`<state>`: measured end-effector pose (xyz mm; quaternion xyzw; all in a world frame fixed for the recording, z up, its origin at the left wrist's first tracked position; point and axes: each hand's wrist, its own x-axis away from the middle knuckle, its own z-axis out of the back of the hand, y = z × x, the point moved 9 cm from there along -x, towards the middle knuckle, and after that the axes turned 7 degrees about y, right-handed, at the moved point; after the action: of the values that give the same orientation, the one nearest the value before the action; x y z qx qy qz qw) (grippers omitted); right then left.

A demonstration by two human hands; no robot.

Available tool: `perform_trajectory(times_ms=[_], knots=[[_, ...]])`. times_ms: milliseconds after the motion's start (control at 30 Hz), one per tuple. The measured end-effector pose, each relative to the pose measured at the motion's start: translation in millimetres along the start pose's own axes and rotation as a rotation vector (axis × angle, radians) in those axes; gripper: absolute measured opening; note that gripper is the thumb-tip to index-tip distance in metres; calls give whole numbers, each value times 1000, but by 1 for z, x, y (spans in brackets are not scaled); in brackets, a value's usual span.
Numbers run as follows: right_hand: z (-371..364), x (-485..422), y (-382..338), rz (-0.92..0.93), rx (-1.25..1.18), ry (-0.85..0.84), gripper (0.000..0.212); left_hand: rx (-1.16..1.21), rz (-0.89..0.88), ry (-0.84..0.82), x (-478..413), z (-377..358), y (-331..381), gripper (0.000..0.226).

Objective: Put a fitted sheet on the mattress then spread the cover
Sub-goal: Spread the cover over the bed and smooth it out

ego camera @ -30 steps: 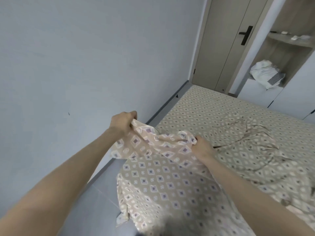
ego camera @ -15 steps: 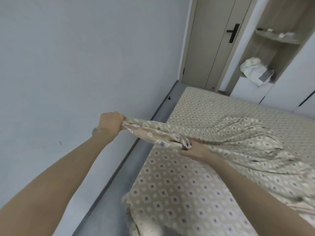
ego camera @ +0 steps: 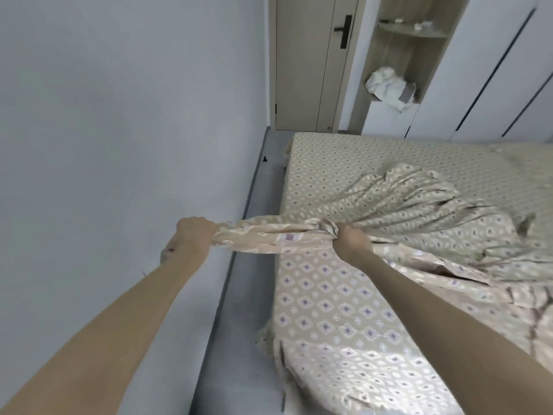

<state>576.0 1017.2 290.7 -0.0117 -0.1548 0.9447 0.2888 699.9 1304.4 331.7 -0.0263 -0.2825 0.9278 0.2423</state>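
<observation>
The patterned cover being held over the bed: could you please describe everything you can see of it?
The cover is a thin, soft-looking beige fabric printed with pale diamonds, some with purple centres. One edge is bunched into a taut, twisted band between the left hand and the right hand, both closed on it, the left out over the floor gap. From the right hand it fans back in deep pleats and lies rumpled on the sheet-covered mattress, draping over the near edge.

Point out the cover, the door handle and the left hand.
cover (ego camera: pixel 419 217): head view, bunched folds on the bed
door handle (ego camera: pixel 345 30): head view, black plate
left hand (ego camera: pixel 194 235): head view, back of the fist
</observation>
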Motion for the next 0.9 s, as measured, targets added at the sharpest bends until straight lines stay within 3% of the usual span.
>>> perform_trajectory(times_ms=[267, 567, 900], knots=[[-17, 59, -50, 70, -20, -42, 32, -11, 51, -65, 48, -59, -34, 24], [-61, 135, -19, 45, -1, -202, 11, -45, 44, -114, 114, -79, -10, 27], [-93, 209, -21, 136, 25, -298, 10, -54, 64, -134, 198, -110, -3, 25]])
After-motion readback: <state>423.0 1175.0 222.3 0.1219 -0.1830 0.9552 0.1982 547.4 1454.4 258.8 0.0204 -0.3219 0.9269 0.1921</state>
